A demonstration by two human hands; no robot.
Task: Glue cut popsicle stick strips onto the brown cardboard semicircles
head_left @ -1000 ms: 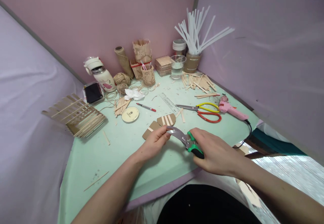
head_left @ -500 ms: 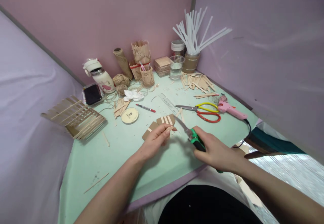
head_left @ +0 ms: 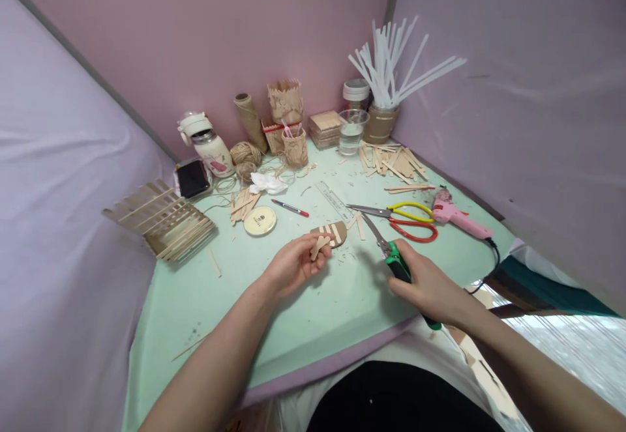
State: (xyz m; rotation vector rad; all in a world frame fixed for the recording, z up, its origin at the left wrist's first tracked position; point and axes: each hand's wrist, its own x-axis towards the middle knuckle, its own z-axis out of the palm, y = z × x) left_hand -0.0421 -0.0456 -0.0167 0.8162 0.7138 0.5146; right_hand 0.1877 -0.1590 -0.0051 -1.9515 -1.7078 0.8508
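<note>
Small cut wooden stick pieces (head_left: 319, 247) lie in my left hand (head_left: 297, 264), its palm turned partly up and its fingers curled round them. Just beyond those fingers is a rounded brown cardboard piece (head_left: 338, 232) with pale stick strips across it. My right hand (head_left: 430, 281) is wrapped round the green and black handles of the cutters (head_left: 398, 262), whose metal blades point up and left, apart from my left hand. Narrow cut strips (head_left: 360, 225) lie near the blade tips.
Scissors with yellow and red handles (head_left: 413, 221) and a pink glue gun (head_left: 460, 217) lie on the right. Behind are a ruler (head_left: 333, 200), a pen (head_left: 290, 208), a water cup (head_left: 351, 133) and loose sticks (head_left: 396, 161). A slatted stick structure (head_left: 163, 220) stands left.
My left hand has turned over, so the wooden pieces show in its fingers. The cutters have moved a little away from it. The whole view has shifted slightly.
</note>
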